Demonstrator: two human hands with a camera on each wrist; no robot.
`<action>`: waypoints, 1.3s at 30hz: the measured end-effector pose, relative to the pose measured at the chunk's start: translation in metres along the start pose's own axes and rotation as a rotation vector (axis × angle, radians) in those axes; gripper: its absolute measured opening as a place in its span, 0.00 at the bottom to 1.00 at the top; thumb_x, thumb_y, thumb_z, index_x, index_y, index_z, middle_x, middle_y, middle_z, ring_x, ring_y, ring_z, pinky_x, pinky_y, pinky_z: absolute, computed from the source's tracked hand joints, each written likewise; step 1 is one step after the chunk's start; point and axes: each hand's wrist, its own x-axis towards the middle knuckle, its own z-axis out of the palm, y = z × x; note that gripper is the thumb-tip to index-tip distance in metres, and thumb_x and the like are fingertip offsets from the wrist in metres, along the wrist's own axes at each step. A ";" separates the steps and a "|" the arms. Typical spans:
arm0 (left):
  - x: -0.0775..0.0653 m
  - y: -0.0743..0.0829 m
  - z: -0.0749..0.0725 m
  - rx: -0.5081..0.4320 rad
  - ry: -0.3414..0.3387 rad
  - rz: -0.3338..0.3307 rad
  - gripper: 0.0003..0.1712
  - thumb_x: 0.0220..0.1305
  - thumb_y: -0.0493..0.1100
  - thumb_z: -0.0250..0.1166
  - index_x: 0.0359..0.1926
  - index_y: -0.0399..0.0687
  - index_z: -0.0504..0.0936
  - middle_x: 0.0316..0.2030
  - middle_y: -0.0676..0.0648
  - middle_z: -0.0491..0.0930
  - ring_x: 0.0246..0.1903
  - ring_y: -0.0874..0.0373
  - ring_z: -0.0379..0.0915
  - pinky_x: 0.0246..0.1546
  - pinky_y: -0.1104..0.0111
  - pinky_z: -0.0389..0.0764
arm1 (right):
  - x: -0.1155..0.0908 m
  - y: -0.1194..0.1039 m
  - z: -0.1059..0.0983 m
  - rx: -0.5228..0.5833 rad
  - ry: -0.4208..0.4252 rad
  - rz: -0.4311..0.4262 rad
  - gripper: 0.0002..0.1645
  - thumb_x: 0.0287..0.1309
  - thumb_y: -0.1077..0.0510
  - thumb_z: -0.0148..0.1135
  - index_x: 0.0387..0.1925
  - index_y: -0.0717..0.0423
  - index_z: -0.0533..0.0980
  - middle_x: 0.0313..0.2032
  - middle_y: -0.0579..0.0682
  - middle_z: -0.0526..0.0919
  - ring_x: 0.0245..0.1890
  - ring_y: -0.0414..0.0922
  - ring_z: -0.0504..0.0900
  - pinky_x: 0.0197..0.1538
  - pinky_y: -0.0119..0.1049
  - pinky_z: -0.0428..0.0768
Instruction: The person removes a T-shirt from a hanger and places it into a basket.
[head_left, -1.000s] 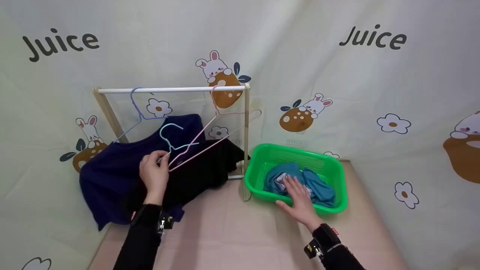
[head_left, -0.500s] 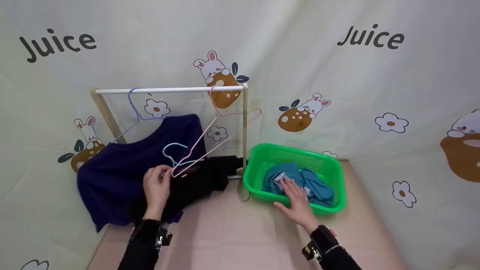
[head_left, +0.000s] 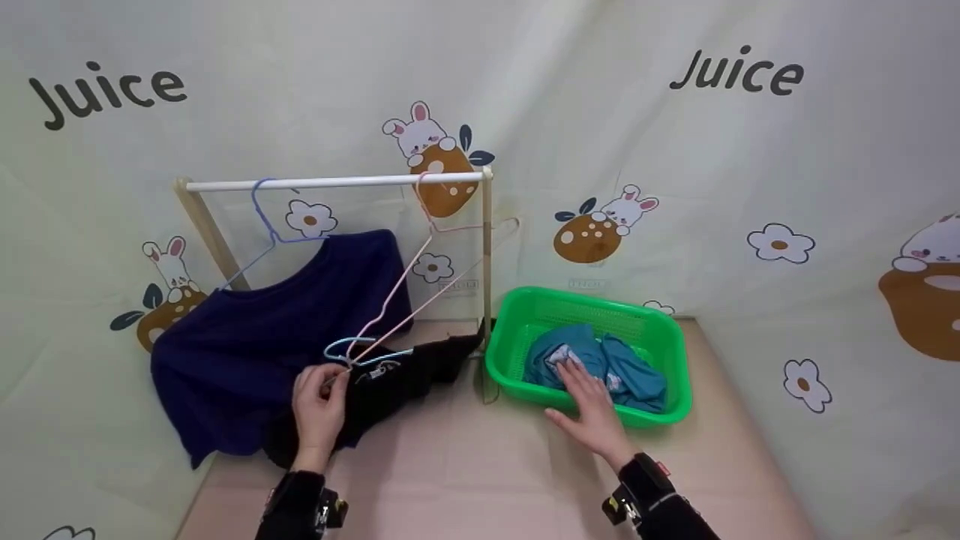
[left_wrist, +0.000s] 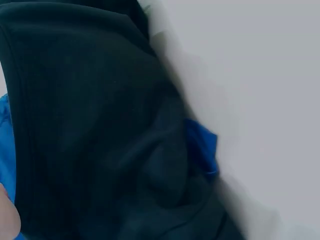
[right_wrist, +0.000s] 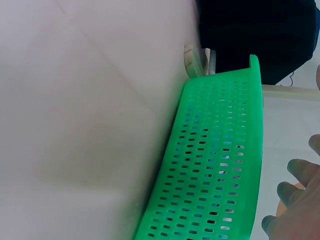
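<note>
Near the left of the head view, my left hand [head_left: 321, 405] pinches a light blue clothes hanger [head_left: 346, 346] just below its hook. A black garment [head_left: 420, 367] hangs from that hanger, low over the table; it fills much of the left wrist view, with a fingertip [left_wrist: 7, 217] at the edge. Over the green basket [head_left: 517, 300] is my right hand [head_left: 600, 424], fingers extended and overlapping the teal cloth [head_left: 641, 375] inside. In the right wrist view the fingers [right_wrist: 302, 172] show beyond the rim of the basket.
A small rack with a white rail [head_left: 337, 181] stands behind. From it hang a navy shirt [head_left: 270, 322] on a blue hanger [head_left: 262, 214] and a bare pink hanger [head_left: 397, 289], which slants toward my left hand. A printed curtain [head_left: 600, 112] backs the table [head_left: 465, 465].
My left hand has lowered toward me with the light blue hanger and black garment, and the hanger's hook has dropped. The right hand stays almost in place over the basket.
</note>
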 end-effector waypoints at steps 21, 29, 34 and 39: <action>-0.016 0.031 0.032 0.005 -0.123 0.140 0.09 0.51 0.29 0.72 0.29 0.46 0.82 0.25 0.52 0.76 0.26 0.56 0.66 0.37 0.66 0.62 | 0.010 -0.021 0.004 0.094 0.000 -0.078 0.47 0.58 0.45 0.68 0.72 0.62 0.61 0.70 0.66 0.62 0.69 0.67 0.58 0.64 0.68 0.58; -0.012 0.046 0.042 -0.009 -0.116 0.137 0.09 0.51 0.30 0.72 0.30 0.45 0.82 0.25 0.52 0.76 0.26 0.57 0.67 0.35 0.67 0.61 | 0.023 -0.031 0.005 0.096 0.071 -0.138 0.50 0.55 0.51 0.73 0.73 0.63 0.59 0.71 0.63 0.61 0.69 0.64 0.59 0.65 0.66 0.59; -0.008 0.056 0.045 -0.019 -0.123 0.145 0.09 0.52 0.30 0.72 0.29 0.45 0.81 0.25 0.52 0.75 0.26 0.57 0.67 0.35 0.66 0.61 | 0.030 -0.034 0.007 0.088 0.099 -0.171 0.49 0.56 0.51 0.72 0.73 0.63 0.59 0.71 0.63 0.62 0.69 0.64 0.60 0.65 0.65 0.59; -0.007 0.065 0.049 -0.059 -0.148 0.132 0.08 0.53 0.31 0.72 0.30 0.47 0.82 0.27 0.53 0.77 0.28 0.58 0.68 0.36 0.65 0.62 | 0.033 -0.039 0.010 0.116 0.113 -0.202 0.45 0.57 0.57 0.70 0.73 0.60 0.61 0.70 0.60 0.65 0.68 0.62 0.63 0.65 0.63 0.61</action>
